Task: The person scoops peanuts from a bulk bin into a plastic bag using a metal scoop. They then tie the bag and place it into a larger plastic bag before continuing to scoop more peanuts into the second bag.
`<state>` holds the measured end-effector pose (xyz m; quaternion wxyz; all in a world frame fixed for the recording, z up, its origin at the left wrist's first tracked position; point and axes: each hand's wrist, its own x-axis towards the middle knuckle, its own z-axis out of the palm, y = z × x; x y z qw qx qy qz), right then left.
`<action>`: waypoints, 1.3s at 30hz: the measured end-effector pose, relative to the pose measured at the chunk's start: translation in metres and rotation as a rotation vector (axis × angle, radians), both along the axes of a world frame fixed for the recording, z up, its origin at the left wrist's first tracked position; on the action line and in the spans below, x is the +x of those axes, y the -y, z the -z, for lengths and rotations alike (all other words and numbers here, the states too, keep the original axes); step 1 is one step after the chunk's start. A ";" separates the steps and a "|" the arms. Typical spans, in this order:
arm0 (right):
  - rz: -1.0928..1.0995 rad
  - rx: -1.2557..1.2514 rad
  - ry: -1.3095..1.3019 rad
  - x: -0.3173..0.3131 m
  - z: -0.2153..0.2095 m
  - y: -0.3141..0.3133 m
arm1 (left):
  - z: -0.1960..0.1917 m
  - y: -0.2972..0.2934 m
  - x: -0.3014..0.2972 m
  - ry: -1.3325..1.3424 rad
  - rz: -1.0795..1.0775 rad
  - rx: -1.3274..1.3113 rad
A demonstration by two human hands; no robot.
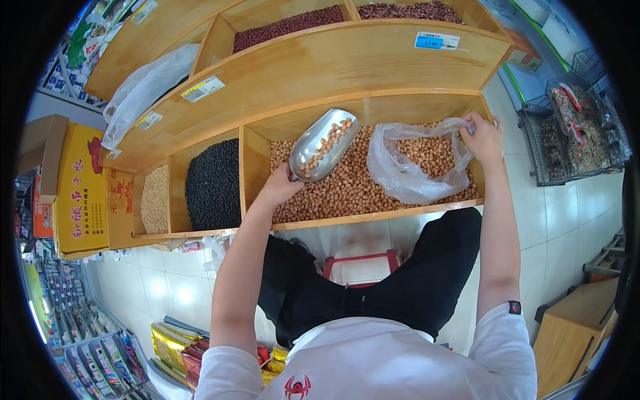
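At the shop bin, your left hand holds a scoop of nuts over its left half, your right hand pinches a bag at its right; bagging seems underway, next needing a steady pour.

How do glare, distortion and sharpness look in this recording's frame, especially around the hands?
Head view: bright patches glare off the pale glossy floor tiles; the long light-brown wooden board bows, and the corners go black; the bare left hand on the silvery metal scoop and bare right hand on the crinkled translucent plastic bag look fairly sharp.
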<state>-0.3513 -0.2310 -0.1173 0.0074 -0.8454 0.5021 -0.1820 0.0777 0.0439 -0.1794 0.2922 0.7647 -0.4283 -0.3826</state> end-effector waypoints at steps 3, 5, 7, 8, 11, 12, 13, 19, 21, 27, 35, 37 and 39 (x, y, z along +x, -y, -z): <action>-0.008 -0.012 0.006 0.000 0.001 0.001 | -0.001 -0.002 -0.003 0.001 -0.017 -0.113; 0.000 -0.023 0.000 -0.006 0.005 0.003 | -0.024 0.004 -0.021 0.172 -0.022 -0.106; -0.008 -0.023 0.027 -0.006 0.006 0.003 | -0.052 0.012 -0.037 0.290 -0.014 -0.130; -0.012 -0.023 0.040 -0.006 0.007 0.003 | -0.062 0.015 -0.044 0.316 -0.003 -0.155; -0.011 -0.030 0.050 -0.003 0.006 0.003 | -0.091 0.023 -0.063 0.459 0.095 -0.237; -0.015 -0.031 0.063 -0.003 0.006 0.003 | -0.106 0.027 -0.071 0.526 0.154 -0.218; -0.017 -0.032 0.074 -0.003 0.007 0.003 | -0.120 0.032 -0.080 0.590 0.214 -0.199; -0.003 -0.026 0.055 -0.004 0.007 0.004 | -0.154 0.055 -0.121 0.858 0.414 -0.101; -0.003 -0.018 0.053 -0.003 0.006 0.004 | -0.161 0.058 -0.130 0.879 0.422 -0.067; -0.006 -0.028 0.069 -0.005 0.008 0.004 | -0.176 0.061 -0.145 0.871 0.387 -0.098; 0.008 0.004 0.059 -0.003 0.003 0.001 | -0.184 0.043 -0.117 0.821 0.249 -0.071; 0.005 -0.007 0.056 -0.003 0.003 0.002 | -0.181 0.034 -0.098 0.802 0.207 -0.050; 0.002 -0.009 0.058 -0.004 0.006 0.004 | -0.174 0.024 -0.078 0.774 0.167 -0.013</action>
